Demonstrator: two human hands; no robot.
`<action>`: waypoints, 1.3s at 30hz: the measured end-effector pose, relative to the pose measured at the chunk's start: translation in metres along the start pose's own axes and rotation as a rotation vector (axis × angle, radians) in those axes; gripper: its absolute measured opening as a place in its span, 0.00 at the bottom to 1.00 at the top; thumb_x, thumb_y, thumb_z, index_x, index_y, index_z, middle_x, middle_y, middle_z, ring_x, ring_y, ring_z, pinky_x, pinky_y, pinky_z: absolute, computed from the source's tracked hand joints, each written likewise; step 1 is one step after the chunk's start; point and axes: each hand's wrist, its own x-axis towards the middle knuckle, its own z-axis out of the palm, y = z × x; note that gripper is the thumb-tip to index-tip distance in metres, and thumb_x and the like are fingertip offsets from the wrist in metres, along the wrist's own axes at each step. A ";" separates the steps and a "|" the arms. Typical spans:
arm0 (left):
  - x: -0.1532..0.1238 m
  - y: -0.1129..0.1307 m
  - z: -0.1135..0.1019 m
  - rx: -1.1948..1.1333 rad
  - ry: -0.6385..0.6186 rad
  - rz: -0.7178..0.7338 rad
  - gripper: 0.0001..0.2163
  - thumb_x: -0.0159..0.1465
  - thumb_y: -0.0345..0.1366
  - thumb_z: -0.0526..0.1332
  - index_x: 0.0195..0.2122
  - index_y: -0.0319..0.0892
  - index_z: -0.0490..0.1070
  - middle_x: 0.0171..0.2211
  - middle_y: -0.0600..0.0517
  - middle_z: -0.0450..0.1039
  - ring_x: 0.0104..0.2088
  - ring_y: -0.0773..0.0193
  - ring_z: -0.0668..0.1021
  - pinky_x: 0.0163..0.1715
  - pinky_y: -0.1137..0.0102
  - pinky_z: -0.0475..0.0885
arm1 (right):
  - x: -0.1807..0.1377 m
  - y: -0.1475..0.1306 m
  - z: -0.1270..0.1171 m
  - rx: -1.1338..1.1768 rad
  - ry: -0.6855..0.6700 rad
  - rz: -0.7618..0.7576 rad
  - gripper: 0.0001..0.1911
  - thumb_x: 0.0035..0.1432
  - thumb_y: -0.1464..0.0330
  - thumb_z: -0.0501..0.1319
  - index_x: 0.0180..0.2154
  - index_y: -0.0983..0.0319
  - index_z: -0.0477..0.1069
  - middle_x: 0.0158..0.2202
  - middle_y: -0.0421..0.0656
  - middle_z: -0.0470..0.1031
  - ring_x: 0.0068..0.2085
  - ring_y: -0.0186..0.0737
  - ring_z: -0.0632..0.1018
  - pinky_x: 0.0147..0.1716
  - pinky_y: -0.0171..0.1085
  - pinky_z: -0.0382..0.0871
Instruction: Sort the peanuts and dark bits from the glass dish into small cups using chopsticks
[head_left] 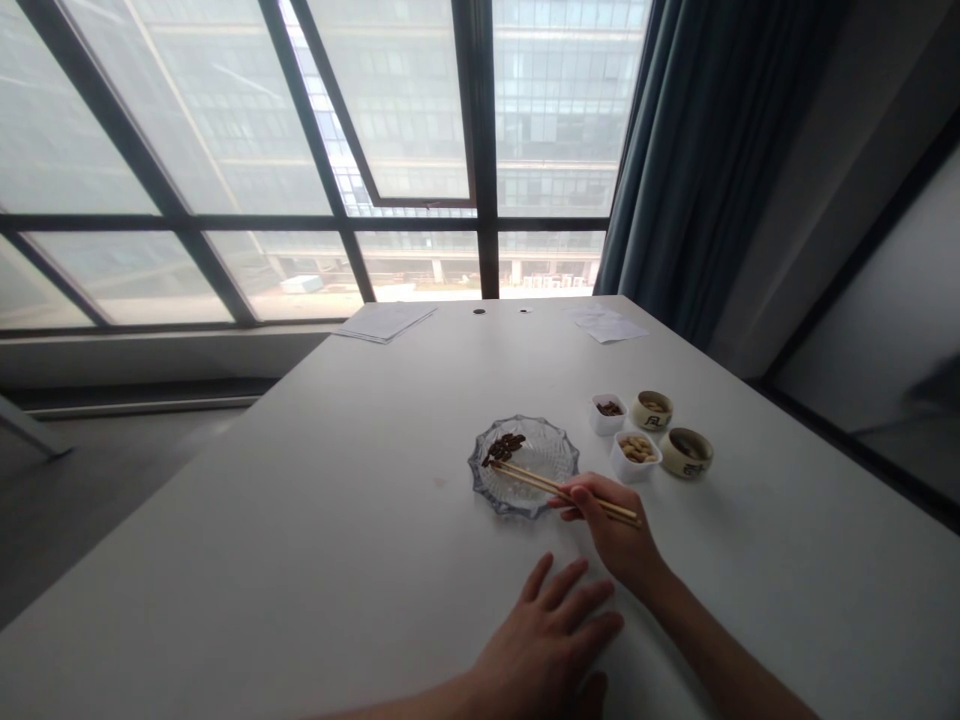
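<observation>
My right hand (611,520) is closed around a pair of chopsticks (536,482). Their tips reach into a clear glass plate (555,498) with a scalloped rim, at the edge of a small pile of dark brown, seed-like pieces (508,446). Whether the tips pinch a piece is too small to tell. Flat on the white table, just in front of the plate, lies my left hand (551,635), open with fingers spread and nothing in it.
Right of the plate stand a white cup of dark pieces (607,413), a white cup of peanuts (636,455) and two cream bowls with dark characters, one farther (651,412), one nearer (686,455). Papers (386,322) lie on the white table (337,480) toward the window.
</observation>
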 end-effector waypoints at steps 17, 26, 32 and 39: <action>0.000 -0.001 0.000 0.004 -0.002 0.008 0.22 0.75 0.45 0.56 0.68 0.49 0.62 0.73 0.53 0.58 0.73 0.46 0.57 0.70 0.39 0.50 | -0.001 0.005 -0.001 -0.057 0.127 0.025 0.23 0.66 0.49 0.65 0.37 0.62 0.84 0.33 0.50 0.86 0.34 0.51 0.88 0.36 0.43 0.85; 0.000 0.000 -0.004 -0.012 -0.003 0.008 0.23 0.73 0.44 0.60 0.67 0.49 0.63 0.72 0.53 0.60 0.72 0.45 0.59 0.70 0.39 0.51 | 0.004 -0.007 -0.011 -0.072 0.295 -0.047 0.23 0.63 0.48 0.67 0.36 0.63 0.84 0.32 0.50 0.86 0.33 0.52 0.88 0.34 0.45 0.86; 0.000 0.002 -0.007 -0.035 -0.017 -0.009 0.21 0.74 0.45 0.58 0.67 0.49 0.63 0.72 0.53 0.59 0.72 0.45 0.59 0.69 0.38 0.52 | 0.023 -0.032 -0.057 -0.109 0.724 -0.184 0.26 0.64 0.48 0.66 0.36 0.67 0.82 0.32 0.51 0.85 0.31 0.51 0.88 0.31 0.43 0.85; 0.002 0.002 -0.009 -0.053 -0.036 -0.006 0.22 0.74 0.45 0.58 0.67 0.49 0.62 0.72 0.52 0.59 0.72 0.44 0.58 0.69 0.37 0.51 | 0.028 -0.037 -0.083 -0.104 0.843 -0.198 0.29 0.61 0.45 0.66 0.33 0.67 0.80 0.27 0.50 0.83 0.26 0.47 0.85 0.24 0.39 0.82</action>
